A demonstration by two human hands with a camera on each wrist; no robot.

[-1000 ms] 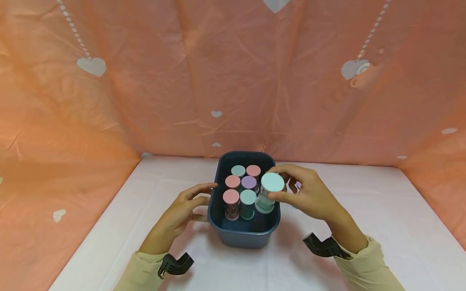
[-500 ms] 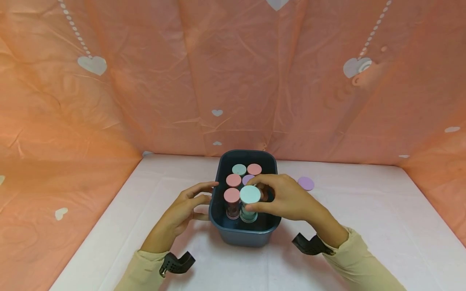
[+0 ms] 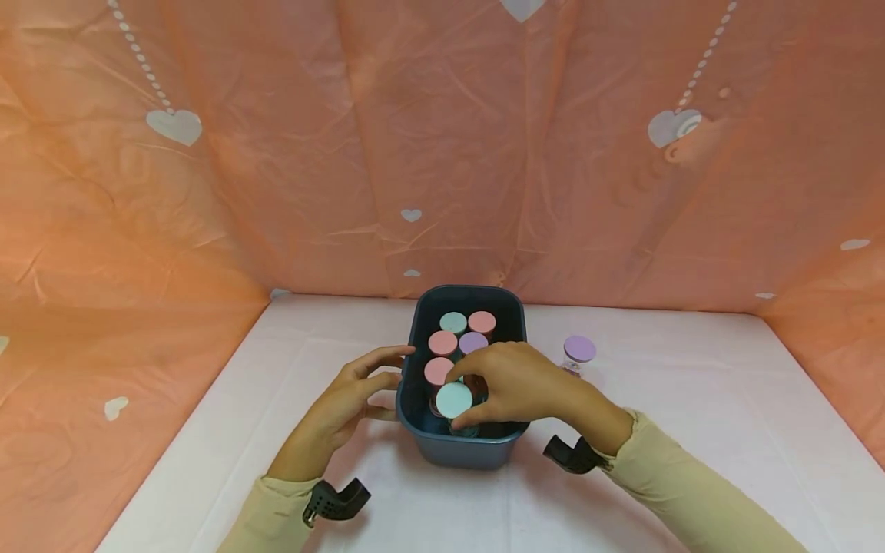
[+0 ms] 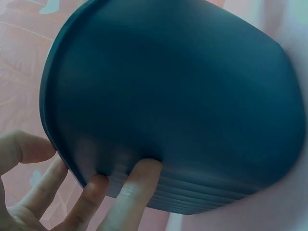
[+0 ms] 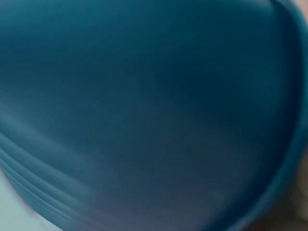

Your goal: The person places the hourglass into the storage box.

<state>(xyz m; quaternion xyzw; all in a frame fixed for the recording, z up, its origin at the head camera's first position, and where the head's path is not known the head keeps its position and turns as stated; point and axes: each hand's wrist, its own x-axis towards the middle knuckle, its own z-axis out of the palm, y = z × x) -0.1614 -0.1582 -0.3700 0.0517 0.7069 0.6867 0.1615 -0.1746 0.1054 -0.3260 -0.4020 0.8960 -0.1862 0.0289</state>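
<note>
A dark blue plastic bin (image 3: 465, 455) stands on the white table, with several small clear jars upright inside. Inside its near end, my right hand (image 3: 525, 384) pinches a jar with a mint lid (image 3: 454, 400) between thumb and fingers. Jars with a pink lid (image 3: 439, 371) and a purple lid (image 3: 473, 342) are close by. My left hand (image 3: 328, 418) touches the bin's left side with extended fingers; its fingertips (image 4: 144, 168) rest on the outer wall in the left wrist view. The bin wall (image 5: 144, 96) fills most of the right wrist view, hiding the held jar.
Another jar with a purple lid (image 3: 579, 349) stands on the white table (image 3: 691, 399), right of the bin and behind my right forearm. An orange-pink sheet (image 3: 442, 153) with pale hearts hangs at the back and sides.
My right hand has carried the mint-lidded jar from the bin's right rim leftward and down into its near end. The purple-lidded jar at right has come into sight. My left hand stays put.
</note>
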